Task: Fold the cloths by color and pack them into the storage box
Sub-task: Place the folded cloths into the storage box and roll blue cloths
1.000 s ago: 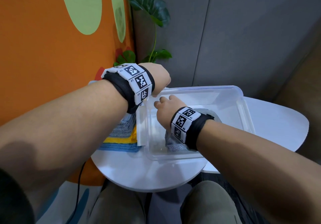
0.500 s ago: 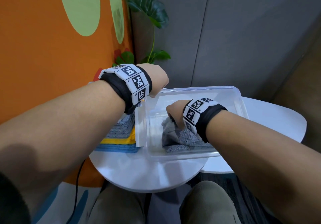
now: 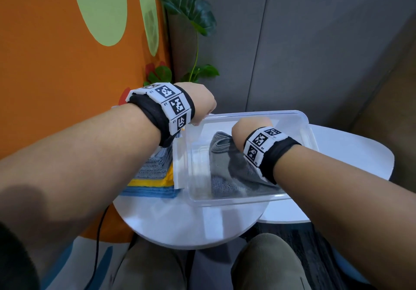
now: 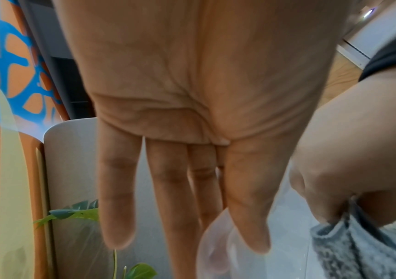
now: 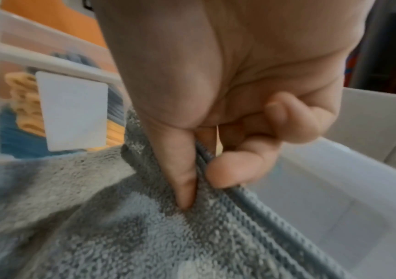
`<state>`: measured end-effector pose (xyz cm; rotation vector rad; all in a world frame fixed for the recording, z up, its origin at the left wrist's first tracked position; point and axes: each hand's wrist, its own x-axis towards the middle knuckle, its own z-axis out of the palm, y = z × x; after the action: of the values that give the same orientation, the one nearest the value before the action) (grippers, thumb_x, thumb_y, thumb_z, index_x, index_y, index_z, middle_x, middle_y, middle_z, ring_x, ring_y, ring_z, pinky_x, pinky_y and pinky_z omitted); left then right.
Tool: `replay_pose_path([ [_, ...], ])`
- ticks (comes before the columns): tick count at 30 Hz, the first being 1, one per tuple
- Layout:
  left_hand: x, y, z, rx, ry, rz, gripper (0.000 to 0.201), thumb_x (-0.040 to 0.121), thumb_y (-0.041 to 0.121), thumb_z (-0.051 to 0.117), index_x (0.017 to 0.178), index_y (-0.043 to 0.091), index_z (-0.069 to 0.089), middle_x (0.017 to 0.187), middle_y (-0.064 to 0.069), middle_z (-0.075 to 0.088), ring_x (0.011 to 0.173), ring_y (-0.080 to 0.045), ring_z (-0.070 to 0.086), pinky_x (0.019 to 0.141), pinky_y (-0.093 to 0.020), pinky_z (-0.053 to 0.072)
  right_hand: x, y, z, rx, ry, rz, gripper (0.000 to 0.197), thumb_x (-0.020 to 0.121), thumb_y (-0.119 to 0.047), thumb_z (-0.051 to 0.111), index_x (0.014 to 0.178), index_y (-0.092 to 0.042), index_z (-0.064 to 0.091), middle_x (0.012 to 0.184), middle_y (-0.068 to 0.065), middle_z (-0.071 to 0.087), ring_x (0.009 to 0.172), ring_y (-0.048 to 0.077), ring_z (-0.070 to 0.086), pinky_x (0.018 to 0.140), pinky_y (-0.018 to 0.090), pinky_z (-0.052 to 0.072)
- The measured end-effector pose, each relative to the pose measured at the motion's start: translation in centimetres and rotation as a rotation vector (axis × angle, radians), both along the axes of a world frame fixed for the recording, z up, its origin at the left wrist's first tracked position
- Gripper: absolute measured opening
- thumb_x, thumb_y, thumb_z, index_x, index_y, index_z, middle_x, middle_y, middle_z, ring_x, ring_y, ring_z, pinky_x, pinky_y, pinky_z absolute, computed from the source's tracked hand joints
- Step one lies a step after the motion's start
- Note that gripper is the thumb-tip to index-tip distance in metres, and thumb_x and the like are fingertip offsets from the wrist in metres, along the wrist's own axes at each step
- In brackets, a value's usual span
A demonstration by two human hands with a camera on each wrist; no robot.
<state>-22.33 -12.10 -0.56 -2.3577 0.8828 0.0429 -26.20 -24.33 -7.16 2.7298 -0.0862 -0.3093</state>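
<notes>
A clear plastic storage box stands on the white table. Inside it lies a grey cloth, rumpled. My right hand is down in the box and pinches the cloth's hemmed edge between thumb and forefinger. My left hand is at the box's far left corner, fingers straight, with one finger lying against the translucent corner. In the left wrist view the right hand and grey cloth show at the right.
A stack of folded cloths, grey on yellow on blue, lies on the table just left of the box; it shows through the box wall. An orange wall is at left, a plant behind, my knees below the table edge.
My right hand has moved from the box's near left toward its far middle, drawing the grey cloth along and spreading it. My left hand has stayed at the box corner.
</notes>
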Motion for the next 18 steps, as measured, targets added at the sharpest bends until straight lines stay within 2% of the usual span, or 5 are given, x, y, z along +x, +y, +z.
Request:
replay_pose_path([
  [2, 0.03, -0.03, -0.03, 0.007, -0.002, -0.004, 0.021, 0.094, 0.021, 0.058, 0.112, 0.01, 0.061, 0.102, -0.006, 0.064, 0.082, -0.024, 0.052, 0.065, -0.027, 0.041, -0.15, 0.28, 0.0, -0.045, -0.079, 0.012, 0.029, 0.09, -0.01, 0.045, 0.063, -0.02, 0.043, 0.069, -0.006, 0.045, 0.071, 0.017, 0.048, 0.066, 0.027, 0.035],
  [5, 0.06, -0.14, -0.11, 0.015, 0.0, 0.002, 0.022, 0.094, 0.022, 0.058, 0.113, 0.01, 0.06, 0.099, -0.005, 0.063, 0.082, -0.024, 0.052, 0.067, -0.027, 0.042, -0.35, 0.7, -0.4, -0.081, -0.061, -0.02, 0.03, 0.089, -0.008, 0.047, 0.063, -0.022, 0.042, 0.066, -0.008, 0.039, 0.06, 0.012, 0.038, 0.066, 0.026, 0.032],
  [10, 0.22, -0.17, -0.12, 0.021, 0.005, 0.003, 0.022, 0.094, 0.021, 0.057, 0.113, 0.01, 0.059, 0.093, -0.003, 0.056, 0.082, -0.023, 0.051, 0.064, -0.028, 0.04, -0.41, 0.29, -0.4, 0.046, 0.002, -0.112, 0.029, 0.091, -0.011, 0.048, 0.063, -0.019, 0.044, 0.066, -0.006, 0.044, 0.075, 0.018, 0.049, 0.07, 0.028, 0.038],
  [18, 0.53, -0.11, -0.32, 0.014, 0.003, -0.015, 0.021, 0.094, 0.022, 0.057, 0.111, 0.011, 0.059, 0.093, -0.002, 0.057, 0.082, -0.023, 0.052, 0.066, -0.027, 0.041, -0.73, 0.29, 0.12, 0.135, -0.003, -0.141, 0.03, 0.089, -0.008, 0.051, 0.061, -0.015, 0.044, 0.065, 0.0, 0.045, 0.076, 0.023, 0.051, 0.069, 0.03, 0.042],
])
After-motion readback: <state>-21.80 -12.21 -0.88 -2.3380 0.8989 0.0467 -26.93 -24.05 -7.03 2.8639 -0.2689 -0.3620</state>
